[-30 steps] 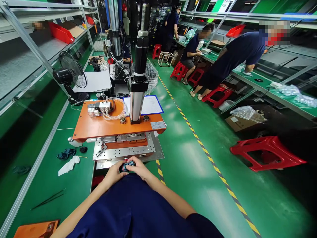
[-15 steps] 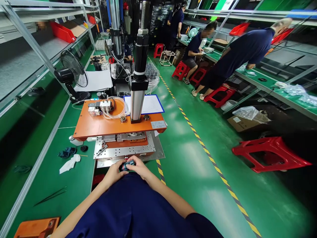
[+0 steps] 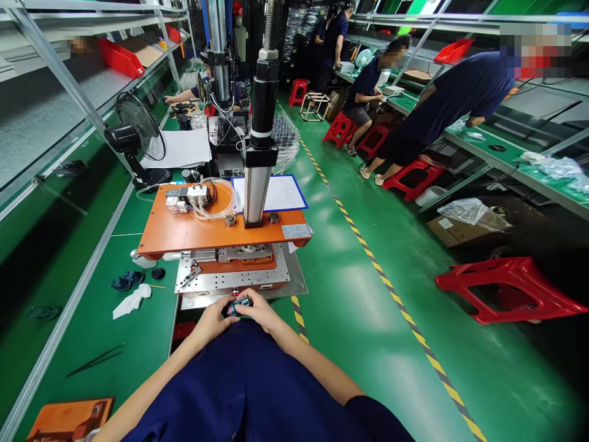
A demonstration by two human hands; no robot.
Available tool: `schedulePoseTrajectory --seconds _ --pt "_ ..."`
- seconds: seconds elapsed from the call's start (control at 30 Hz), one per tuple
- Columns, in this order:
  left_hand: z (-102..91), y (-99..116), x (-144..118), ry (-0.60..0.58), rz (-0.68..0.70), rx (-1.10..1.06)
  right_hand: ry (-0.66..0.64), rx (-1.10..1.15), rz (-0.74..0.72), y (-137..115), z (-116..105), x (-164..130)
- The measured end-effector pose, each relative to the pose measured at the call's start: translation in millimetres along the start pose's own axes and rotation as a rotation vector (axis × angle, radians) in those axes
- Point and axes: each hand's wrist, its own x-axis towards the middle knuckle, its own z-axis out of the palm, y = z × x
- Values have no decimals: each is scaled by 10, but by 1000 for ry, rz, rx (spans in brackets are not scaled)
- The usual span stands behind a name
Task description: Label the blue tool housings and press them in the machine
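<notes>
A small dark part with a bit of blue (image 3: 237, 306) sits between both hands, close to the person's body at the near edge of the worktop (image 3: 138, 331). The left hand (image 3: 212, 318) and the right hand (image 3: 261, 311) pinch it from each side, so it stays steady and easy to see. Just beyond it stands the press with the orange plate (image 3: 216, 230), within easy reach. A white cloth (image 3: 131, 302) lies to the left. Tweezers (image 3: 94, 360) lie nearer, on the left.

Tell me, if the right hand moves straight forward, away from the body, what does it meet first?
Probably the front edge of the silver base plate of the press, just beyond the right hand and the small dark part it holds; depth is uncertain.
</notes>
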Motion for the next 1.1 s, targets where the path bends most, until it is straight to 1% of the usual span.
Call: schedulePoseTrajectory --seconds 0.7,1.1 --pt "13 -9 -29 6 -17 8 -37 14 -4 16 -8 15" --pt "30 -26 -73 48 -34 7 -69 -21 -7 5 -11 44"
